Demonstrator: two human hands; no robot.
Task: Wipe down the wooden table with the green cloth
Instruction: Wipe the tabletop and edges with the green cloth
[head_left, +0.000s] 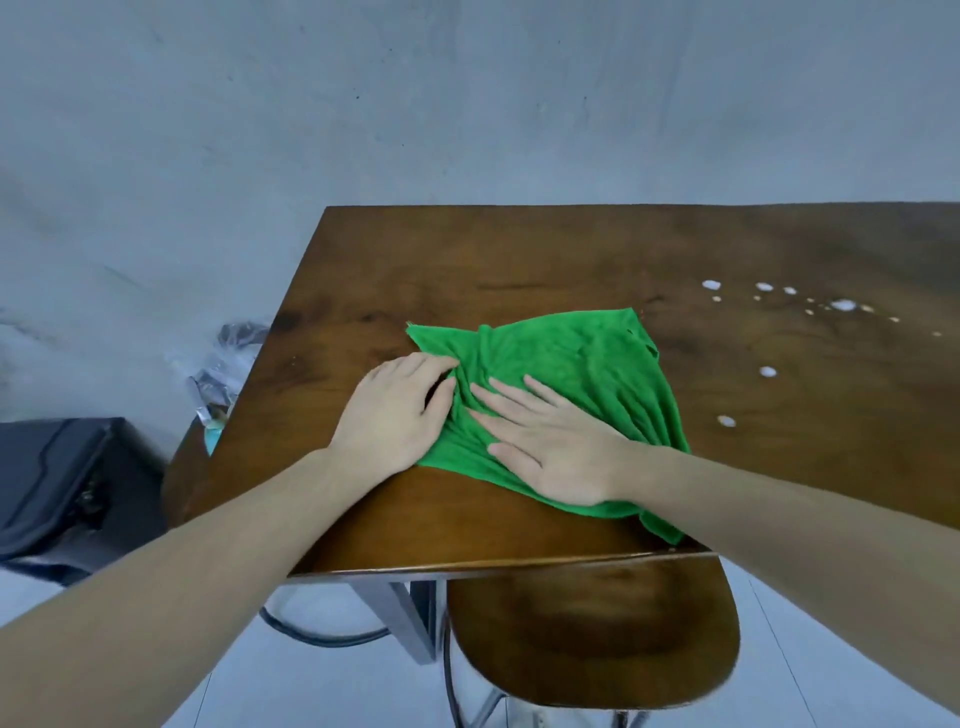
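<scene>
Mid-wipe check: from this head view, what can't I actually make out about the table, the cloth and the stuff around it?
- Wooden table: its right side is cut off by the frame edge, so the spread of the white droplets beyond it is unknown.
- Tabletop under the green cloth: hidden by the cloth.
- Left hand: fingertips buried in cloth folds.
- Crumpled bag beside the table: blurred, contents unreadable.

Left hand (400, 410) fingers curled and pinching, right hand (556, 441) flat, fingers spread
</scene>
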